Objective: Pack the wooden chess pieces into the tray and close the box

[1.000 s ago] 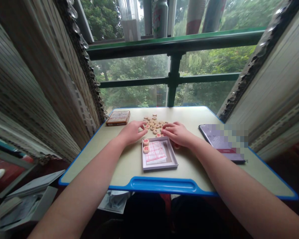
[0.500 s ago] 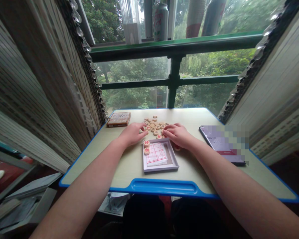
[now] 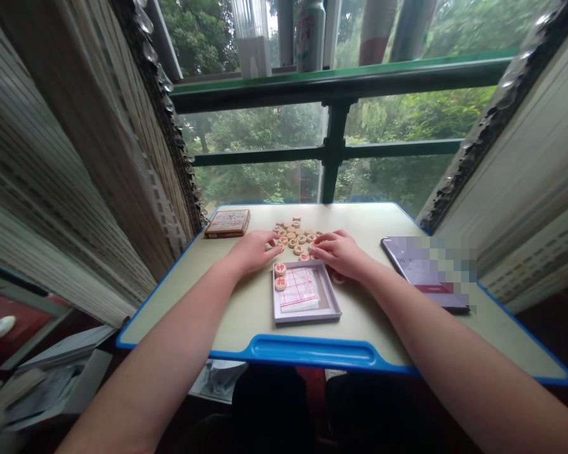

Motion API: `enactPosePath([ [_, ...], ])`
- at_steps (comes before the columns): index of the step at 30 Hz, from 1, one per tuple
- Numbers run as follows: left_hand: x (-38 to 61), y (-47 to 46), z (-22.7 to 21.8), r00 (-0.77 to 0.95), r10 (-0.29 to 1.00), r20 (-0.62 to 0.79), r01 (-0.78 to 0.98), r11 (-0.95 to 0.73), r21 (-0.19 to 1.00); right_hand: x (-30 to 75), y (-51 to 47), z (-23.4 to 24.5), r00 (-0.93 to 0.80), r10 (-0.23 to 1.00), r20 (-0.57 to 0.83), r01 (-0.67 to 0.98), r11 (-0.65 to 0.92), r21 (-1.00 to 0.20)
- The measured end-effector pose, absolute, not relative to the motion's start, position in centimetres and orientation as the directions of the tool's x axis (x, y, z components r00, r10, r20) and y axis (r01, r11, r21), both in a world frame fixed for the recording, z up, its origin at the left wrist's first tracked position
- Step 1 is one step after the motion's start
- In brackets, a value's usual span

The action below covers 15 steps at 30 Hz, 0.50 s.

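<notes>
Both bare arms are angling inward across the cream, blue-edged table (image 3: 180, 315), elbows wide, and the backs of both hands are facing up. The left hand (image 3: 255, 250) is curving at the left edge of a heap of wooden Chinese chess pieces (image 3: 298, 239), its thumb and forefinger loosely parted, the grip slack. The right hand (image 3: 339, 253) is arching at the heap's right side, its fingertips crowding a piece (image 3: 312, 247); whether they are gripping it, I cannot tell. Between the forearms, a shallow white box (image 3: 331, 296) is holding a folded paper board (image 3: 297, 295) and two red-lettered pieces (image 3: 281, 284) in its far left corner. A touchscreen device (image 3: 414, 265) is lying right of the right arm.
</notes>
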<state>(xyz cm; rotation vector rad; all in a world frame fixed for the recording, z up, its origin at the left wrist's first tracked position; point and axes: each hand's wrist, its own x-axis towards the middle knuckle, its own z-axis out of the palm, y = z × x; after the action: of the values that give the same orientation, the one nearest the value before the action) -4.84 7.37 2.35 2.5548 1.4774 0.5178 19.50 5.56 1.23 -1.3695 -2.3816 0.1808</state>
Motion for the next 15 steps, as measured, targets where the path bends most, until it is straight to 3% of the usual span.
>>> enactPosePath([
  [15, -4.89, 6.98, 2.78, 0.468, 0.869, 0.159, 0.806, -0.494, 0.327, 19.34, 5.38, 1.47, -0.504, 0.83, 0.24, 0.781, 0.556, -0.284],
])
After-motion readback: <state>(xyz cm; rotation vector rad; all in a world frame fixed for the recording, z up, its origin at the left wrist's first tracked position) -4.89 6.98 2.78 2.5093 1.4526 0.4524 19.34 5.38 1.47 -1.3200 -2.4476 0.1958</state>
